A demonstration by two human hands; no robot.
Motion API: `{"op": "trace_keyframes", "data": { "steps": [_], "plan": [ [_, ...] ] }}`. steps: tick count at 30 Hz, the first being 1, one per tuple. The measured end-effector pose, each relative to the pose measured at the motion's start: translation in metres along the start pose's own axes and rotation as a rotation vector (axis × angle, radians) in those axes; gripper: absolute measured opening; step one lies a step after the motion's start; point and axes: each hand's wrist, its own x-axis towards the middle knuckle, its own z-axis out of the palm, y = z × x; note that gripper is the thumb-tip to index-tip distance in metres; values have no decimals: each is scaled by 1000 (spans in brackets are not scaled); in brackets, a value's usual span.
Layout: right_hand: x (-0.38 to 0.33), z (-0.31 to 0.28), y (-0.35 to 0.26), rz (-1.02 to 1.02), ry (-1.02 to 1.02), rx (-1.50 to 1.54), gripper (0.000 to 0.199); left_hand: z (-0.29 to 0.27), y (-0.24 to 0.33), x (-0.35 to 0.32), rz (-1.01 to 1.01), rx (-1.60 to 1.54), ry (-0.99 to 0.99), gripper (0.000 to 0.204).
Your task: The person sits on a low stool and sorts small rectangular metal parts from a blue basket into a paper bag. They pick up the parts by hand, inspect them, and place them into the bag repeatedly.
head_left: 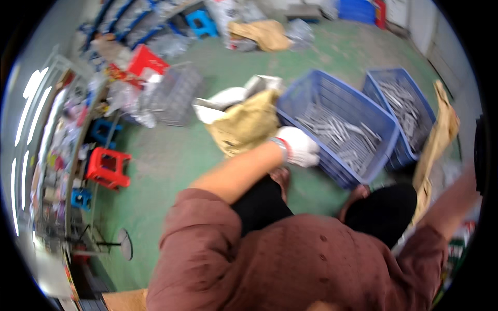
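My left hand [300, 147], in a white knit glove with a red band at the wrist, is against the near left side of a blue plastic crate [358, 98]. Its fingers look curled together; what they hold, if anything, is hidden. Inside the crate lies a loose layer of grey metal-looking parts [332, 129]. A yellow and white woven sack [241, 124] stands crumpled just left of that hand. My right arm [456, 199] stretches out to the right edge, where the hand is out of sight.
A second blue crate [386, 111] with similar parts [402, 106] adjoins on the right, beside upright brown wrapping [430, 150]. A red stool [109, 168], a grey wire basket [176, 96] and loaded shelving [78, 140] are on the left. Another tan sack [264, 35] lies far off.
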Motion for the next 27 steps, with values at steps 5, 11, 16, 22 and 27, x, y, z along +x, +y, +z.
{"op": "trace_keyframes", "data": {
  "steps": [5,11,16,22,27],
  "plan": [
    [-9,180,-8,274,-328,165,64,20,-19,-10,-186,-173,-48,42],
    [-115,319,42,317,-1145,-68,72,44,-36,12,-207,-354,-9,42],
    [-183,415,73,235,-1385,-194,57,45,-61,15,-164,-431,-39,32],
    [-226,515,48,204,-1541,-60,82,49,-78,18,-10,-412,29,17],
    [-251,587,-3,167,-1308,62,104,46,-93,31,26,-452,123,13]
  ]
}}
